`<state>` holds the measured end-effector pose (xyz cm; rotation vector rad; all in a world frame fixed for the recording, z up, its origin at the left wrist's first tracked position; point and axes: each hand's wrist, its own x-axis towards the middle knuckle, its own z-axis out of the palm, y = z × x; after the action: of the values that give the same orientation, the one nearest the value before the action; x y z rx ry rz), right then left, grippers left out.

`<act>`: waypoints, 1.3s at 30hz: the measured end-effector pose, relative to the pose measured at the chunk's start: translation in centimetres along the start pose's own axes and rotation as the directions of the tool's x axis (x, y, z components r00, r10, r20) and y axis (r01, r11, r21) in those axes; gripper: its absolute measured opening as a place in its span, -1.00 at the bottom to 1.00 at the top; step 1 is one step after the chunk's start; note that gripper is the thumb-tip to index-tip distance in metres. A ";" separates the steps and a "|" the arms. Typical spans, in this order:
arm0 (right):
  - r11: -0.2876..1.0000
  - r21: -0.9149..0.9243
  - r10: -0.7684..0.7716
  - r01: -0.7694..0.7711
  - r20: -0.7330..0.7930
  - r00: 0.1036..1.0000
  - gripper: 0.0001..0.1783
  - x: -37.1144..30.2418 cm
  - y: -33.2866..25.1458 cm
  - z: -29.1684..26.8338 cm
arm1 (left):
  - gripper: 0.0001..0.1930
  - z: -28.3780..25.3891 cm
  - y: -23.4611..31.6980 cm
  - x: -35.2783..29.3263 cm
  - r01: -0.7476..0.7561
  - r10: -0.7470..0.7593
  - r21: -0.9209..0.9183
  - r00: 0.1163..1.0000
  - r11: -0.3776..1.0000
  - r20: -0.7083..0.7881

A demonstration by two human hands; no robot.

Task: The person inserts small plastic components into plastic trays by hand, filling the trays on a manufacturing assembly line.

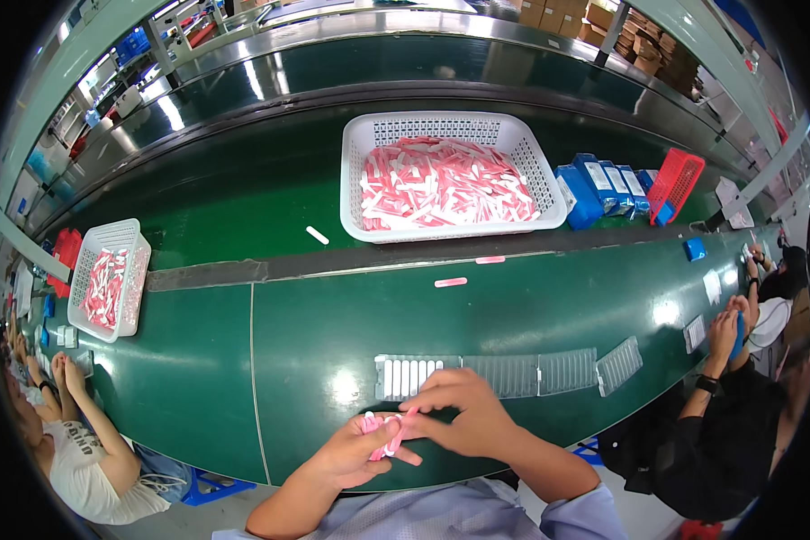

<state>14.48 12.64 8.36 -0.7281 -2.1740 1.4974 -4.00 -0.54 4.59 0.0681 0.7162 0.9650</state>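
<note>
Close to the table's near edge, my left hand is closed around a small bunch of pink-and-white plastic sticks. The fingertips of my right hand meet the top of that bunch and pinch the end of one pink stick. Just beyond my hands lies a see-through slotted tray, its left slots filled with a row of white-faced sticks. My right hand hides part of its right end. More see-through trays continue to the right, one of them set at an angle.
A large white basket heaped with pink-and-white sticks stands ahead, blue packs and a red basket beside it. Loose sticks lie nearby. A smaller filled basket stands left. Co-workers sit at left and right.
</note>
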 end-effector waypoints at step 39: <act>0.860 -0.490 -0.072 0.144 0.162 0.984 -0.57 3.3 4.0 -6.1 | -0.74 -1.9 1.0 -2.4 -0.228 0.238 0.081 0.959 0.970 -0.157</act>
<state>16.26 20.28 6.87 -0.6544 -2.7031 0.9474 -6.72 -2.30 4.70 0.1304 0.9060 1.1838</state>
